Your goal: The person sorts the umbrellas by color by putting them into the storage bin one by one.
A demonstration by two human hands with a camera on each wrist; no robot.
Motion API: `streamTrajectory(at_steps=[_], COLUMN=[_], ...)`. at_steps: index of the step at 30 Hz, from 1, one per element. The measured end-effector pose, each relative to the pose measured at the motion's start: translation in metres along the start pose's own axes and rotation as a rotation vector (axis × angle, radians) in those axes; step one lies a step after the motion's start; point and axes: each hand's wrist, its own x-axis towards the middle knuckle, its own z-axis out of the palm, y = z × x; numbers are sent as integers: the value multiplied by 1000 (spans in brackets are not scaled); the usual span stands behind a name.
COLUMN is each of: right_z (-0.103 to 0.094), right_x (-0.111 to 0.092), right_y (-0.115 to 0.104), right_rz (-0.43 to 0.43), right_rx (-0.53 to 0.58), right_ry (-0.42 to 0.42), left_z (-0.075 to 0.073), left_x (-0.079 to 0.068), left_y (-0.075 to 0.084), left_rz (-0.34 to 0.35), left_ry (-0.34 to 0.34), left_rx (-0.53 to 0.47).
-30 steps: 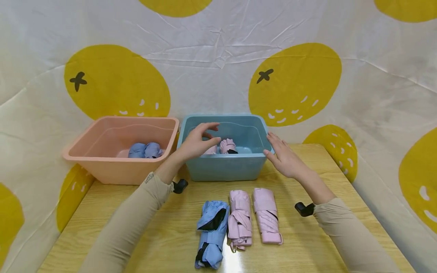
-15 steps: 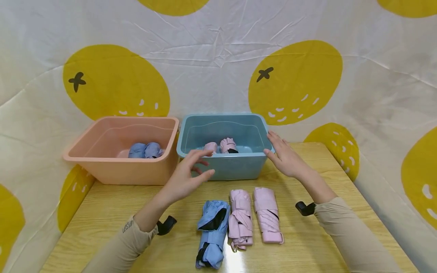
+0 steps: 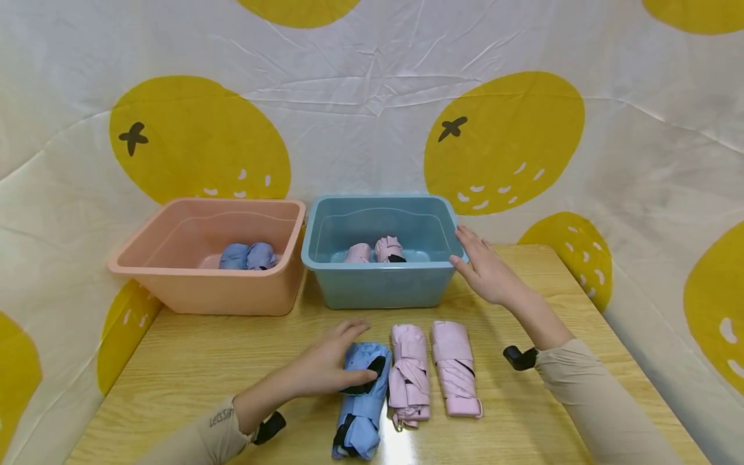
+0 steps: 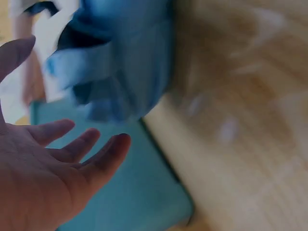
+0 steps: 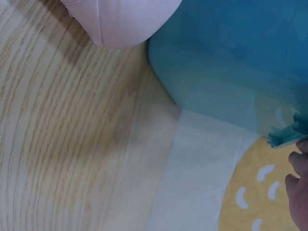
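My left hand (image 3: 320, 365) hovers with parted fingers at the upper end of a folded blue umbrella (image 3: 361, 413) on the table. In the left wrist view, a gap shows between the fingertips and the blue umbrella (image 4: 130, 62). To its right lie two folded pink umbrellas, one (image 3: 409, 371) close beside it and another (image 3: 454, 371) farther right. My right hand (image 3: 485, 268) rests with extended fingers on the right rim of the blue bin (image 3: 380, 287). Inside that bin are two pink rolled umbrellas, one left (image 3: 358, 252) and one right (image 3: 388, 248).
Left of the blue bin stands a salmon-pink bin (image 3: 203, 290) holding two blue rolled umbrellas, one left (image 3: 234, 256) and one right (image 3: 259, 256). Both bins stand at the back of the wooden table (image 3: 192, 361), before a fruit-patterned cloth (image 3: 360, 142).
My left hand has come back from above the blue bin, down toward the blue umbrella on the table. My right hand has stayed on the bin's rim.
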Motion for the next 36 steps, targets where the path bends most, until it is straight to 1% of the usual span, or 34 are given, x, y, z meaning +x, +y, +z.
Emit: streamTrajectory(at_steps=[3,6,10,14,20,23,29,32,36], right_z=[1,1,2,2,2,1,2,4,3], right_x=[0,0,1,1,1,1,1,1,0], right_y=[1,2,4,5,4,3,4,5,4], right_rz=[6,8,3,2,9,11,5,2,1], right_rx=[-3,-3,-4,-8,3,7,2,3,9], right_ry=[-5,-5,1,6,-1,-2,3,4,10], left_z=[10,17,24,28,33,34,38,41,43], left_x=[0,0,3,7,11,12,8,6,2], left_y=[-3,-5,-6,-5,-5,-5,-6,-9,-16], left_rz=[-9,-18,-35,-55,-66,-60,-36,-33,-20], left_ry=[-62,-96,-90,-77,-77,-69,-19,5,49], left_rx=[44,92,140,135,68,16,-109,-173,-223])
